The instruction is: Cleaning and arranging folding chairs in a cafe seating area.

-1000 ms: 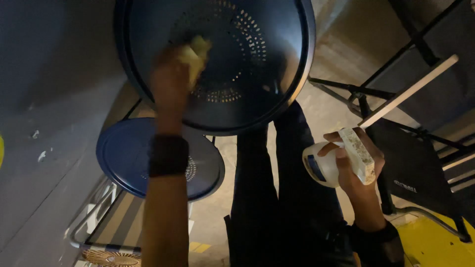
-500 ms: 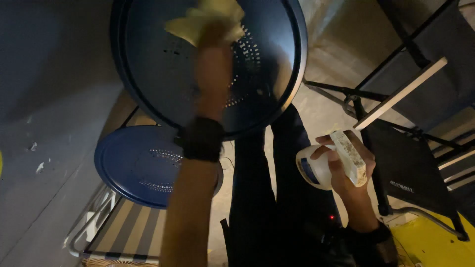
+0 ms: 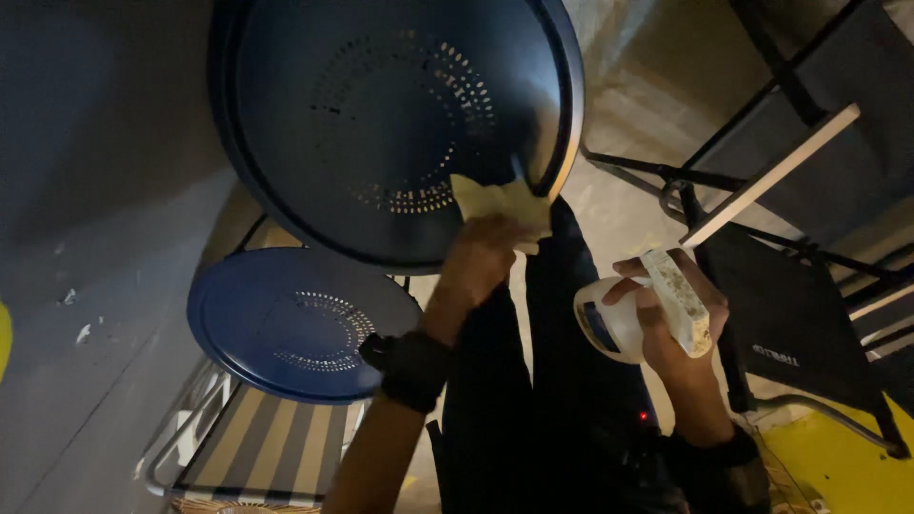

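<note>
A large round dark-blue metal tabletop (image 3: 314, 124) with a perforated centre fills the upper part of the head view. My left hand (image 3: 486, 252) presses a pale yellow cloth (image 3: 500, 202) against its lower right rim. A black band sits on that wrist. My right hand (image 3: 671, 319) is lower right, gripping a white spray bottle (image 3: 609, 324) together with a grubby whitish sponge (image 3: 678, 303). My dark trouser legs run down between the two hands.
A smaller round blue perforated table (image 3: 286, 324) stands lower left, above a striped chair seat (image 3: 257, 447) with a metal frame. Dark folding chairs (image 3: 790, 314) and a pale wooden slat (image 3: 771, 176) stand at right. Yellow floor shows at bottom right.
My left hand has swept the cloth from the upper part of the big tabletop down to its lower right rim. The right hand has stayed almost still with the bottle and sponge.
</note>
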